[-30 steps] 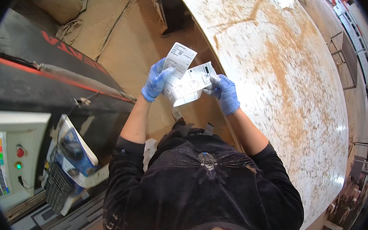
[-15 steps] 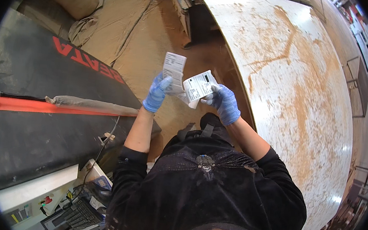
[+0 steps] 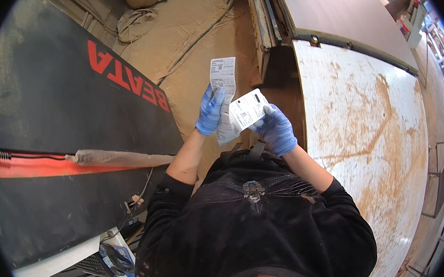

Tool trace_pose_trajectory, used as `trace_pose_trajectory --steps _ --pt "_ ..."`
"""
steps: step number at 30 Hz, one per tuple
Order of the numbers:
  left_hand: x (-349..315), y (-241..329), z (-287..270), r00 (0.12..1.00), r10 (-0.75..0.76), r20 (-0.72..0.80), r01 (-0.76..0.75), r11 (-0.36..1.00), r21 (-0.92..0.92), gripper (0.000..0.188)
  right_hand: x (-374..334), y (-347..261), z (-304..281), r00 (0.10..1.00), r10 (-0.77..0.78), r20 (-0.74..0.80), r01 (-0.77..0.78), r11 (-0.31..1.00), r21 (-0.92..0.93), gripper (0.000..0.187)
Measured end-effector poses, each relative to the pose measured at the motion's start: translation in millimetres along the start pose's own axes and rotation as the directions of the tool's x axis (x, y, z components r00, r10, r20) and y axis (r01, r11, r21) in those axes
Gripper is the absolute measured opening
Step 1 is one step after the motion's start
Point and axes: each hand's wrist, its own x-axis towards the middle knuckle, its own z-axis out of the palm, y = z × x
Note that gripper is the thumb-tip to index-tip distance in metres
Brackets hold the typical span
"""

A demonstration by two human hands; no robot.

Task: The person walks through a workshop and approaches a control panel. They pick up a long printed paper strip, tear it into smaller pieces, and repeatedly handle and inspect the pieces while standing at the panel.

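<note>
Between my hands hangs a strip of printed white labels (image 3: 224, 70), bent so that it dips in the middle. My left hand (image 3: 210, 109), in a blue glove with pale streaks, pinches the strip's left part, which stands upright. In a matching glove, my right hand (image 3: 277, 131) grips the right end, where one label with small print and a dark bar faces up. The lower fold of the strip droops between the two hands, above my lap. The right thumb lies over the label's edge; some fingers are hidden behind the paper.
To my left stands a big dark machine housing (image 3: 47, 121) with an orange stripe and a padded bar (image 3: 124, 159). A white panel (image 3: 363, 114) strewn with brown dust lies at right. Below left are a keyboard (image 3: 93, 265) and a white ledge. A cable (image 3: 199, 43) crosses the dusty floor.
The view has swung, so the surroundings sit further right and lower. The label strip's left part stands straighter and its middle hangs lower; both hands keep hold of it.
</note>
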Motion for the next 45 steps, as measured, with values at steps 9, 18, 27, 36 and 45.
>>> trace_pose_trajectory --steps 9,18,27,36,45 --pt "97 18 37 1.000 0.019 0.000 -0.019 1.000 0.008 0.035 97 -108 -8 0.922 0.095 0.375 0.028 0.951 -0.308 0.024" --pt "142 3 60 0.999 -0.036 0.021 0.034 0.997 0.076 0.035 138 -162 -5 0.878 0.147 0.455 0.223 0.716 -0.662 0.052" --pt "174 -10 80 0.976 -0.200 0.081 0.189 0.974 0.127 0.030 164 -190 -21 0.817 0.222 0.533 0.211 0.744 -0.634 0.027" --pt "186 -24 88 0.929 -0.367 0.055 0.366 0.930 0.019 0.025 179 -202 -22 0.780 0.203 0.592 0.334 0.664 -0.669 0.030" --pt "194 -47 75 0.938 -0.345 0.045 0.334 0.929 0.161 0.020 189 -201 -27 0.658 0.208 0.724 0.642 0.348 -0.683 0.030"
